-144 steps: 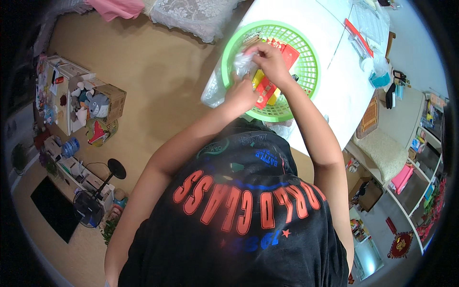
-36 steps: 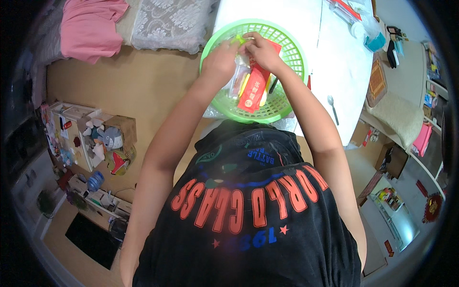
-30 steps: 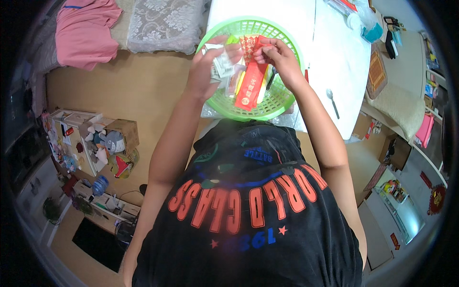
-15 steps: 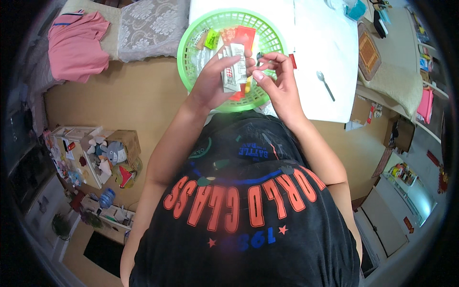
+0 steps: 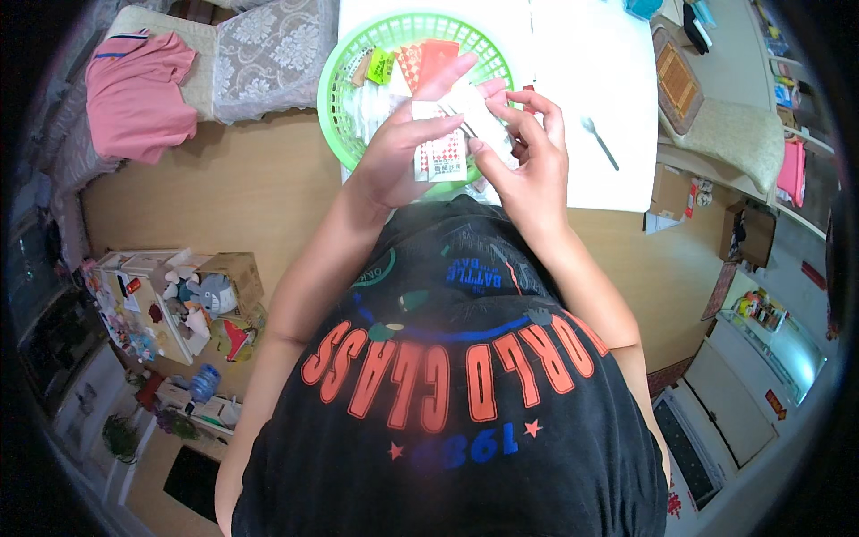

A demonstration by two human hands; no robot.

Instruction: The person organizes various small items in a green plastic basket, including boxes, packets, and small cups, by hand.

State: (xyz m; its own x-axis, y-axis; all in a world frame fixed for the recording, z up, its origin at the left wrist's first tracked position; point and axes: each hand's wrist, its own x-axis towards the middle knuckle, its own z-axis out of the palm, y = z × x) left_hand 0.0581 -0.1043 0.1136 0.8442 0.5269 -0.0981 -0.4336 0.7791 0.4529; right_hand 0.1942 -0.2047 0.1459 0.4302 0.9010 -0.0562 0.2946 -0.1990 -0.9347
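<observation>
My left hand (image 5: 400, 148) holds small white sachets (image 5: 438, 163) with a red checked pattern, its thumb pressed across them. My right hand (image 5: 534, 143) is beside them, thumb and fingers curled in a pinch at the sachets' right side. A pale white sachet seems to be between its fingertips, though glare blurs its outline. Both hands are above a round light-green plastic basket (image 5: 333, 134). Inside the basket lie red packets (image 5: 438, 61), a yellow-green packet (image 5: 380, 65) and clear wrappers, partly covered by my hands.
The basket stands on a white table (image 5: 582, 80). A dark-handled spoon (image 5: 600, 143) lies to its right. At the left, a pink garment (image 5: 143, 94) hangs over a chair beside a lace-covered chair (image 5: 276, 58). A cushioned chair (image 5: 725, 143) is at the right.
The sachets in my left hand have turned and spread, showing more red pattern. My right hand has moved slightly right and down, closer against the sachets. The whole view has shifted a little.
</observation>
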